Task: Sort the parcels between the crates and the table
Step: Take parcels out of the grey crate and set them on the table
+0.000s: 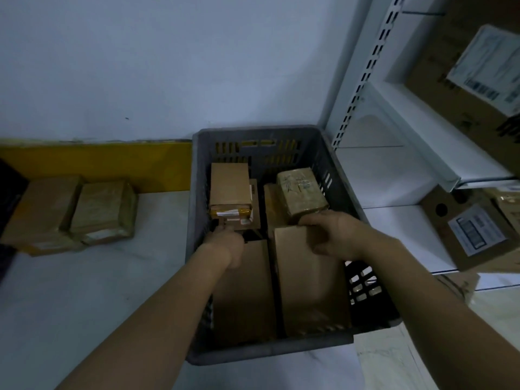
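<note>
A white table [70, 291] stands against a pale wall [140, 66] with a yellow strip [112, 164] along its bottom. Two brown parcels wrapped in clear tape lie side by side on the table at the left: the left table parcel [42, 212] and the right table parcel [104, 211], touching each other. On the right is a white metal shelf [408, 164]. It holds a big cardboard box [464, 80] up high and a smaller box with a hole [467, 229] lower down. Both have white labels, but the writing is too blurry to read.

A grey plastic crate [202, 209] sits on the table by the shelf. It is full of brown parcels. At the back left stands a tall parcel [229, 190] with yellow tape and a white label. At the back right is a taped parcel [301, 190] with dark scribbles that cannot be read. Two flat cardboard parcels lie at the front, the front left parcel [244, 291] and the front right parcel [309, 277].

The right hand [332, 235] holds the top edge of the front right parcel, fingers curled over it. The left hand [225, 243] reaches down by the tall parcel, and its fingers are hidden, so I cannot tell what they do.
</note>
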`<state>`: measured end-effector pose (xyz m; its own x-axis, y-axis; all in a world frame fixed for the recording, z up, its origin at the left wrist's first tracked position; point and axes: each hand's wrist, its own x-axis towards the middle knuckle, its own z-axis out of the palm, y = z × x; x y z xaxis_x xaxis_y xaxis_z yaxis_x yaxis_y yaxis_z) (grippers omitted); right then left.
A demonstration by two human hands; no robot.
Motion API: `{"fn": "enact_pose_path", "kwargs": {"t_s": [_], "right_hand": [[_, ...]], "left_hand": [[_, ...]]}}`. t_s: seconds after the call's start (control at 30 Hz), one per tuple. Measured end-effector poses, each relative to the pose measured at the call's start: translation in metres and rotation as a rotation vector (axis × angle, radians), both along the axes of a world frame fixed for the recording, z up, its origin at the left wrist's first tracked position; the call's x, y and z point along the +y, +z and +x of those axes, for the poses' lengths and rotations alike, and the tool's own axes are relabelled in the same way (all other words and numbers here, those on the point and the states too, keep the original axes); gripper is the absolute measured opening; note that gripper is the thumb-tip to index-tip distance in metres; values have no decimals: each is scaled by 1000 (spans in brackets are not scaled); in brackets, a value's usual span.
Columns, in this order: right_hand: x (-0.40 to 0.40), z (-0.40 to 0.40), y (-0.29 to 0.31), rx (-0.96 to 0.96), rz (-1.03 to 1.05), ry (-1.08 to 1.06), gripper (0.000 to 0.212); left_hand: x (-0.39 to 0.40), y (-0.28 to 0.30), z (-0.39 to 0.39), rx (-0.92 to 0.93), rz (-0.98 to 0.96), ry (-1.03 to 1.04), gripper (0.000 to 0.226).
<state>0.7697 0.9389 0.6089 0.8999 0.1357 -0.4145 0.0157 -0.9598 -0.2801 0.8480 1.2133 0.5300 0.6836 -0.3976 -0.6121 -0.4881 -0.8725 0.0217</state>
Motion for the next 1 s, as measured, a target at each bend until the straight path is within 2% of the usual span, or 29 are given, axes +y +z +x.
{"fn": "enact_pose_path", "kwargs": {"t_s": [0.07,0.13,0.2,0.27,0.33,0.43,0.57,0.67,0.8,0.9,1.0], "right_hand": [[-8,3,14,-3,29,-28,66],[-15,3,18,-2,76,-109,66],[-19,-4,16,41,139,-223,77],[-19,-15,10,132,201,-294,91],[-19,-22,9,165,244,-307,96],[-20,-28,24,27,404,-357,95],[-9,-33,62,-279,870,-578,70],[16,-29,80,-427,979,-690,61],[60,-23,87,-549,876,-657,43],[99,-15,91,-522,893,-626,44],[152,-9,94,-469,919,-567,51]], "left_hand": [[7,14,1,-10,-38,-26,46],[11,29,-4,62,-118,2,60],[12,41,-9,155,-202,26,69],[12,52,-10,191,-289,14,63],[16,66,-11,181,-397,16,55],[26,96,-13,120,-635,105,52],[49,138,-9,16,-1050,348,43],[75,157,-6,17,-1269,556,25],[125,172,-5,-95,-1265,664,26],[176,175,-5,-226,-1209,658,32],[236,169,-8,-275,-1231,722,38]]}}
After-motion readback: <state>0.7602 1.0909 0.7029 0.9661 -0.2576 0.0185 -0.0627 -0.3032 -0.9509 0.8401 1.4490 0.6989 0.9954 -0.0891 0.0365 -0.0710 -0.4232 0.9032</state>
